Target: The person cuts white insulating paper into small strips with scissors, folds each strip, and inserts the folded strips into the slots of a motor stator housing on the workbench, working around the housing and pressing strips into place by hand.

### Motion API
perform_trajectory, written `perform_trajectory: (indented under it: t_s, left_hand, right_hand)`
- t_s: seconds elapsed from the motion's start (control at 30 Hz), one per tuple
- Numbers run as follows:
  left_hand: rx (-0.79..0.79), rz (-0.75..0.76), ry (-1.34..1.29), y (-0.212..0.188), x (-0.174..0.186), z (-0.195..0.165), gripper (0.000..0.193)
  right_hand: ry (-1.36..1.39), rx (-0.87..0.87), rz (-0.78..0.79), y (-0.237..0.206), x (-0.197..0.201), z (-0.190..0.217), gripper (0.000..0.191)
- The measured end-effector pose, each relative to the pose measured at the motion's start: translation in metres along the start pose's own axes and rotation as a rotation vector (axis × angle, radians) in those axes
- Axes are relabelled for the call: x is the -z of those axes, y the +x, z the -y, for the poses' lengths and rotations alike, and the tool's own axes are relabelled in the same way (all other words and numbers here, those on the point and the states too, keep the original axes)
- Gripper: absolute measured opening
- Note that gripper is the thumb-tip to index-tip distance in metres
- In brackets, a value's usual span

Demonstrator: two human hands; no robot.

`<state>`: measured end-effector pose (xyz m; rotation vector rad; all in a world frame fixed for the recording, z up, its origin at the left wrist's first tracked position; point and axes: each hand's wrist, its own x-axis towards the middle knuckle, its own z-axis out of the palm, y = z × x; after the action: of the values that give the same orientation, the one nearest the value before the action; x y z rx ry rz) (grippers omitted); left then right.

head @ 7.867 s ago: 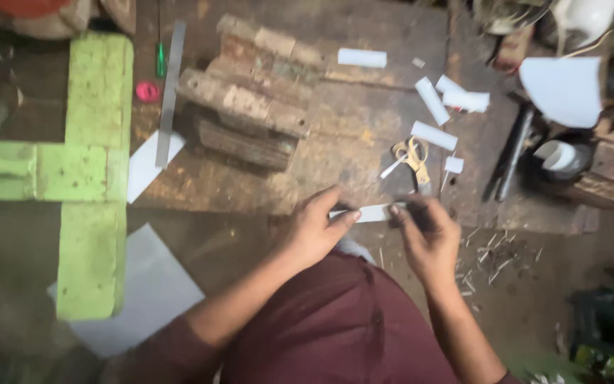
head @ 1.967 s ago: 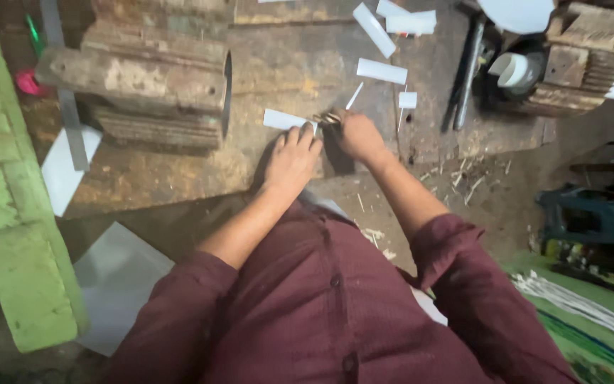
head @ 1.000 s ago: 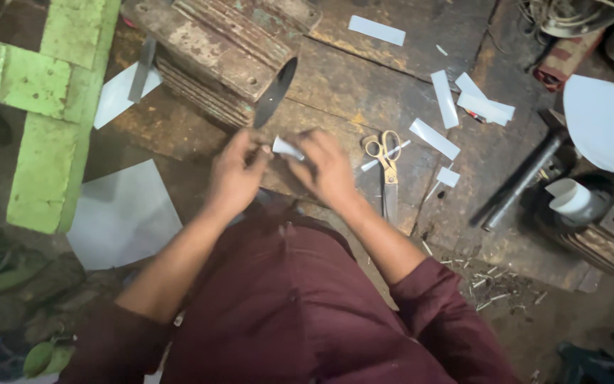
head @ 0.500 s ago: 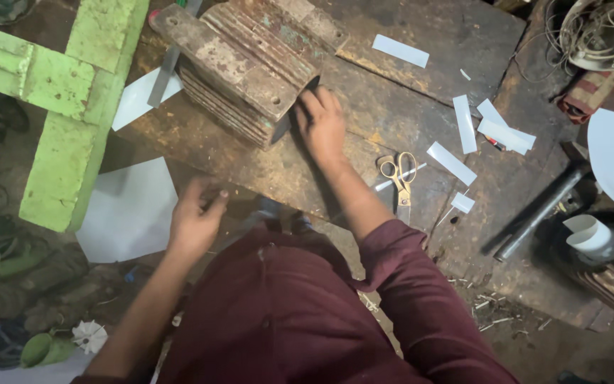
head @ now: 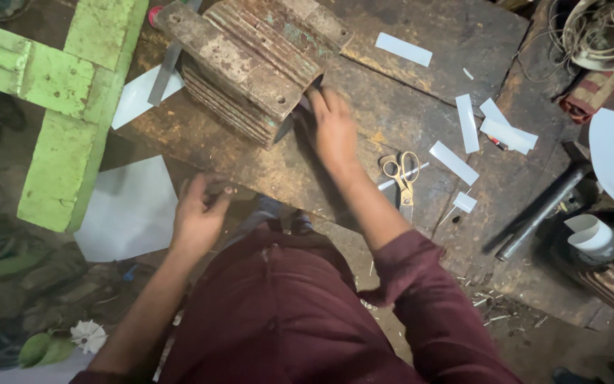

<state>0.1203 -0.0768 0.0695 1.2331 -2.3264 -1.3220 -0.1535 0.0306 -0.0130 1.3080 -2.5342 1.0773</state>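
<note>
Rusty ribbed block (head: 250, 64) (worn, layered) meets spread right hand (head: 335, 131); left hand (head: 200, 213) curled.

**Right hand at the rusty block, left hand low by the edge**

The right hand (head: 334, 131) rests against the ribbed metal block (head: 250, 64) on the wooden worktop (head: 406, 92). The left hand (head: 199, 213) curls at eight o'clock. Scissors (head: 401, 174) lie at four o'clock of the right hand, beside white paper strips (head: 453, 162).
</note>
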Motion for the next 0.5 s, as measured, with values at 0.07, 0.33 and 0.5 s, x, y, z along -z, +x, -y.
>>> perform_trajectory:
  t_s: [0.07,0.33,0.5]
  left_hand:
    - [-0.010,-0.015,0.015,0.000,0.002,-0.001,0.035]
    - [0.015,0.017,0.082,0.000,0.002,0.008,0.033]
    - [0.003,-0.043,0.009,0.007,0.009,0.016,0.031]
  right_hand:
    - [0.000,0.070,-0.039,-0.004,0.004,0.000,0.044]
    - [-0.065,0.144,0.004,0.000,-0.014,-0.014,0.041]
    - [-0.075,0.183,0.007,-0.012,-0.011,-0.022,0.037]
